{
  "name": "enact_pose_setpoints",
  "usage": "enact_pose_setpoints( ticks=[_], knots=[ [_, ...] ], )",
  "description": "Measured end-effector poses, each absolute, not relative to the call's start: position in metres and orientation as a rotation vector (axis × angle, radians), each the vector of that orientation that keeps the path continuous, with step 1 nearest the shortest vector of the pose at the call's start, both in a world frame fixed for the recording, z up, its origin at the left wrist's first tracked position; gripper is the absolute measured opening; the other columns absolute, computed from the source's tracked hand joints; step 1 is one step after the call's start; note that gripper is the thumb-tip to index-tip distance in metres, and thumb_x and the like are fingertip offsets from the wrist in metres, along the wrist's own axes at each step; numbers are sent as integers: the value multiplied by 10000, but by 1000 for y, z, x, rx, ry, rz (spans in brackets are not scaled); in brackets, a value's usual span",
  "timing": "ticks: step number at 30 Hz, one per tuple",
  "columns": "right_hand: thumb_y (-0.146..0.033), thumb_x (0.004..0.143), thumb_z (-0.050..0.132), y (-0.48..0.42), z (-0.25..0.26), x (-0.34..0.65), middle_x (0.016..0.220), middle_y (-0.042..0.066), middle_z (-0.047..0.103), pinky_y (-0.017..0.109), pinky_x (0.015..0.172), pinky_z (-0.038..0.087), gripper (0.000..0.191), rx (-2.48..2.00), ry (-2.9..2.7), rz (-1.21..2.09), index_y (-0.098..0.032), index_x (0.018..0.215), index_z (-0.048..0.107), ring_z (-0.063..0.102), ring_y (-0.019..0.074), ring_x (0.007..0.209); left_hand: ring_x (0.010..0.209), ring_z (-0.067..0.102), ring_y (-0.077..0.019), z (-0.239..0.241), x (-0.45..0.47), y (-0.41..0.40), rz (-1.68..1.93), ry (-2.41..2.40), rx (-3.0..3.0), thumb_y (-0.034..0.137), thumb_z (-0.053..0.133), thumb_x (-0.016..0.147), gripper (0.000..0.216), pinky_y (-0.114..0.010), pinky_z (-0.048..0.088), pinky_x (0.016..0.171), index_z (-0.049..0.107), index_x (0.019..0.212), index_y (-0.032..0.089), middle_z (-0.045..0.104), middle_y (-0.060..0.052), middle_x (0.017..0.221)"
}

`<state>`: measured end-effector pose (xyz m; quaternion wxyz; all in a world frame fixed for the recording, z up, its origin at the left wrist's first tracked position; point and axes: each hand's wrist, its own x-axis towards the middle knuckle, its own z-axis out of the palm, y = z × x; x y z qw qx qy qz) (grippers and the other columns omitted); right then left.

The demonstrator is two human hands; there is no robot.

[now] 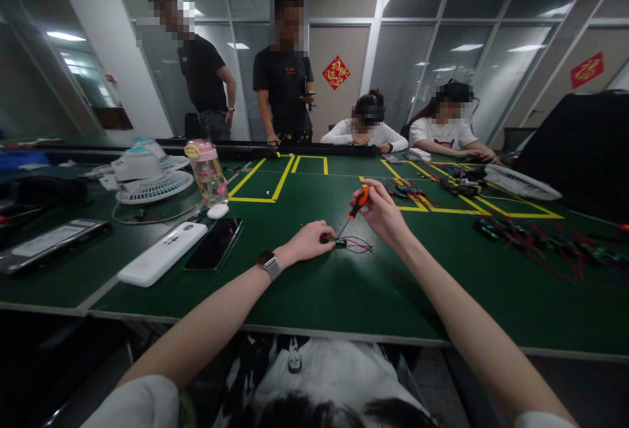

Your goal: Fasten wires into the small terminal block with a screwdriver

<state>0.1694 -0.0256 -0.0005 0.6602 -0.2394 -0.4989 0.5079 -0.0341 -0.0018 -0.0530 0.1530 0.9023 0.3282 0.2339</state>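
Note:
My right hand (377,207) is closed round the orange and black handle of a screwdriver (361,201). Its thin shaft slants down to the left, and the tip meets a small green circuit board (340,242) on the table. Beside the tip, my left hand (310,242) pinches the board's left end between thumb and fingers, with a watch on that wrist. Red and blue wires (360,244) run from the board to the right and lie loose on the tabletop. My left fingertips partly hide the board.
On the green table (295,297) at left are a black phone (214,244), a white power bank (164,254), a pink-lidded bottle (206,172) and a white fan (154,185). Wired boards (540,241) are heaped at right. Yellow tape marks the far side, where several people sit or stand.

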Motion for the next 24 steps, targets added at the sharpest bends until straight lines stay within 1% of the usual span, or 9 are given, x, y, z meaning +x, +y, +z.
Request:
enact_pose_setpoints(
  ticks=[4,8,10,14,20,24],
  knots=[
    [-457,763,726,-25,-2,167,820,-11,661,331,777,521,228,-543,-1112,1154,-280,880,643,621,160,796,875,602,-182,-53,-34,-2,669,946,2584,293,628,873,172,-274,465,757,701,980,180,617,-47,950],
    [-438,725,763,-24,-2,167,831,-18,645,327,798,532,231,-573,-1102,1107,-275,837,644,600,147,775,869,601,-182,-52,-34,-2,669,942,2584,296,631,873,169,-275,464,753,700,972,178,618,-48,946],
    [-428,719,773,-24,-2,168,817,-19,637,318,804,531,230,-582,-1127,1099,-274,848,660,596,142,770,861,601,-179,-52,-34,-2,672,935,2587,294,631,873,168,-273,463,750,699,971,176,619,-46,946],
    [-433,739,762,-24,-1,170,836,-16,665,309,813,522,273,-549,-1146,1144,-297,959,675,618,145,817,852,601,-175,-51,-33,-3,672,949,2595,281,639,864,156,-269,464,758,699,959,172,620,-42,935],
    [-467,737,759,-23,-4,167,835,-15,680,334,829,521,258,-547,-1112,1153,-285,888,656,632,154,833,865,599,-178,-50,-33,-4,663,954,2597,276,636,866,157,-273,466,772,695,967,171,622,-44,942],
    [-430,719,779,-22,-5,168,827,-27,649,339,837,521,236,-570,-1136,1101,-285,857,653,607,145,796,868,600,-178,-50,-33,-4,653,959,2595,284,634,870,162,-272,467,768,696,971,174,623,-47,949]
  ],
)
